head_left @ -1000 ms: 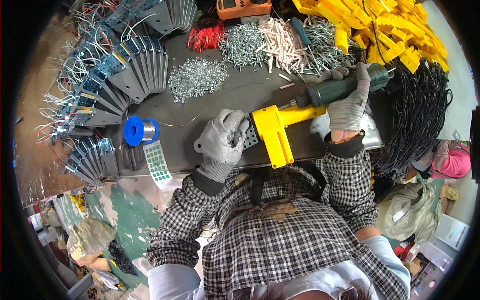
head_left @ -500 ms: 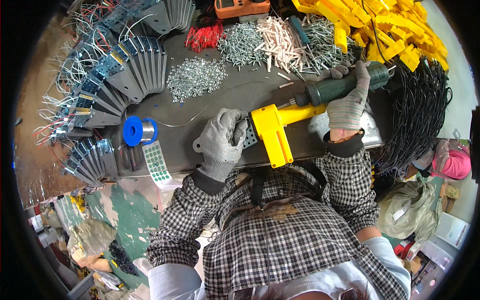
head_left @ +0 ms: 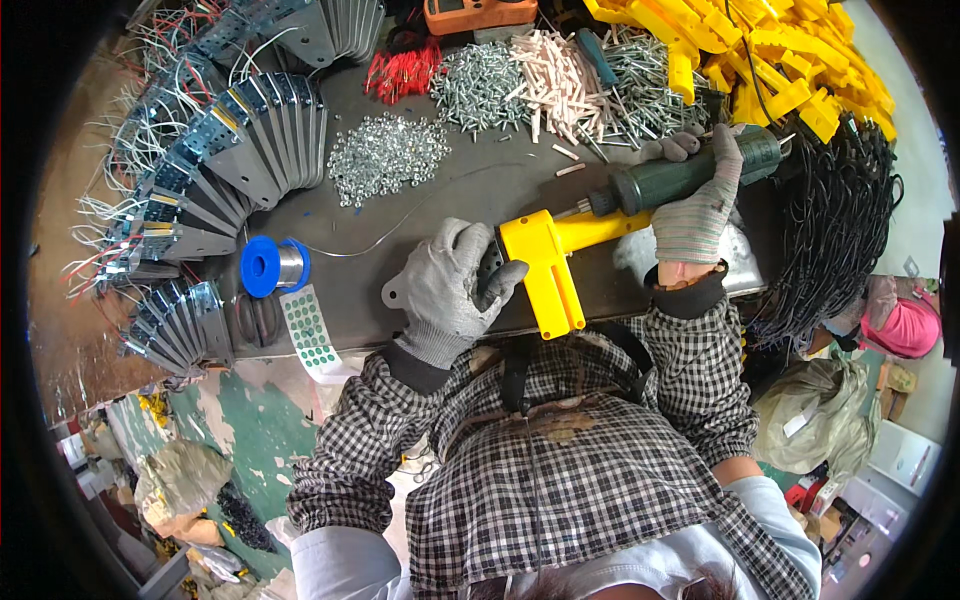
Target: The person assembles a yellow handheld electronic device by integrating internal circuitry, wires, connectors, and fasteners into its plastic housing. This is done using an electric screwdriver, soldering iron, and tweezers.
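Observation:
My gloved left hand [head_left: 450, 275] is closed around a grey metal plate [head_left: 392, 293], whose rounded end with a hole sticks out to the left. Its thumb reaches to the edge of a yellow plastic housing [head_left: 545, 275], which joins the plate's other end. Gripped in my gloved right hand [head_left: 695, 215] is a dark green electric screwdriver [head_left: 650, 183], lying almost level. Its bit [head_left: 572, 210] points left at the upper side of the housing; whether it sits in a screw cannot be seen. The housing's yellow arm runs right, beneath the screwdriver.
Nuts [head_left: 388, 158], screws [head_left: 478, 88] and pale pink sticks [head_left: 558, 85] lie heaped behind my hands. Wired metal plates [head_left: 250, 150] line the left. Solder wire [head_left: 262, 266] and a green-dotted sticker sheet [head_left: 312, 330] lie nearer. Yellow parts [head_left: 770, 50] and black cables [head_left: 835, 230] fill the right.
My left thumb has stretched right, from beside the fingers to the yellow housing's edge. The screwdriver and the housing have hardly moved.

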Tool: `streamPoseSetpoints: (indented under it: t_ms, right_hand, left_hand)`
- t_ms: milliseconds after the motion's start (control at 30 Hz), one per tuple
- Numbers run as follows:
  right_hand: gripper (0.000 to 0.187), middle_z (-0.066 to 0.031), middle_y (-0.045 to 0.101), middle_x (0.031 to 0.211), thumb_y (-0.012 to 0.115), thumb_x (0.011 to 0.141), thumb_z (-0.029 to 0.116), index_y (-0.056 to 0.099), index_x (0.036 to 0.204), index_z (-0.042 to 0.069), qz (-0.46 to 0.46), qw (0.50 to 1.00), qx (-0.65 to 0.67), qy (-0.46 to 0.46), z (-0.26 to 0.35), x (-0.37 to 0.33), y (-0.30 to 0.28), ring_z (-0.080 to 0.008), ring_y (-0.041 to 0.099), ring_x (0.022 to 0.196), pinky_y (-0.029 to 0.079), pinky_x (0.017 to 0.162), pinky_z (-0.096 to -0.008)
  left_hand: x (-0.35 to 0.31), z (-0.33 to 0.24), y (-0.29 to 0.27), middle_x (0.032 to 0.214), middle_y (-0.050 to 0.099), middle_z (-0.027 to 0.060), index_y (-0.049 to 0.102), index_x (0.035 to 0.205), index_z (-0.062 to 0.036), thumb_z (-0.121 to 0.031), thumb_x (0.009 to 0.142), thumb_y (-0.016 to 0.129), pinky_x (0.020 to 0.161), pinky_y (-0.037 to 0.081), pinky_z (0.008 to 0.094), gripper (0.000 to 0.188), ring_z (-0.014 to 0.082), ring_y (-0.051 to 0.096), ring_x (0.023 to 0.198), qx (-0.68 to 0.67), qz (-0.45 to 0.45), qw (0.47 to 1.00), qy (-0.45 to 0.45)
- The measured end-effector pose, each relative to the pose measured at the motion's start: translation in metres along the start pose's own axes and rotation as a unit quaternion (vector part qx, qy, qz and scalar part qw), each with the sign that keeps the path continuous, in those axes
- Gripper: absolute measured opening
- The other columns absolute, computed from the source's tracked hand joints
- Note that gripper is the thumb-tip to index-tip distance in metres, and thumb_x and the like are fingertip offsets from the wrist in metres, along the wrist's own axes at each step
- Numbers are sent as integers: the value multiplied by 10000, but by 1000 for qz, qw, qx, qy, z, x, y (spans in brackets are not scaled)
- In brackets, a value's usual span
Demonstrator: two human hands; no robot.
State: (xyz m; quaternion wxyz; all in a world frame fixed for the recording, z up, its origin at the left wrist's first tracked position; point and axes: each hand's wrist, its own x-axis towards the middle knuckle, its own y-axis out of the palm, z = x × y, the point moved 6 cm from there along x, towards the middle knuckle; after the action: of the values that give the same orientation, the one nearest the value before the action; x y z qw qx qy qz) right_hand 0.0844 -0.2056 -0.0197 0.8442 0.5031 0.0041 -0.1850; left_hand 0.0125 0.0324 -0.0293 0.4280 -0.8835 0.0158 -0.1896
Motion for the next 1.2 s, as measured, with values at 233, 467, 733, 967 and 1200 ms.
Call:
streamPoseSetpoints:
  t_ms: [233, 467, 733, 967, 1200]
  right_hand:
    - [157, 33, 495, 765, 624, 915, 261, 539, 894, 131, 30, 999, -27, -28, 2, 3, -5, -107, 490, 695, 467, 728, -315]
    - [193, -5, 521, 771, 674, 899, 247, 574, 940, 86, 39, 998, -37, -39, 8, 9, 1, -143, 522, 682, 486, 735, -328]
    - [257, -1, 532, 757, 666, 902, 299, 574, 970, 69, 58, 996, -51, -53, 36, -10, -7, -142, 518, 693, 483, 751, -327]
    - [245, -1, 521, 760, 688, 889, 265, 579, 960, 58, 42, 998, -16, -44, 40, -19, -20, -135, 499, 681, 468, 745, -322]
    - [215, -12, 519, 760, 684, 893, 246, 585, 950, 64, 33, 998, 11, -43, 31, -19, -25, -142, 499, 684, 456, 745, -307]
  left_hand:
    - [1, -1, 5, 933, 576, 103, 619, 990, -59, -221, 745, 753, 697, 483, 423, 323, 337, 596, 796, 15, 28, 999, -1]
    - [21, 17, -24, 877, 648, 129, 647, 984, -23, -58, 840, 649, 709, 518, 317, 147, 248, 669, 820, -59, -42, 997, 36]
    - [61, 80, -23, 870, 668, 104, 644, 927, -66, -6, 793, 576, 677, 501, 369, 162, 283, 655, 785, 170, 123, 970, -125]
    - [86, 72, 0, 925, 699, 170, 689, 931, -58, -96, 865, 546, 733, 576, 435, 162, 306, 703, 889, 386, 276, 879, 39]
    - [88, 73, -1, 920, 695, 152, 664, 937, -72, -118, 879, 538, 708, 569, 436, 146, 307, 704, 861, 408, 296, 861, 73]
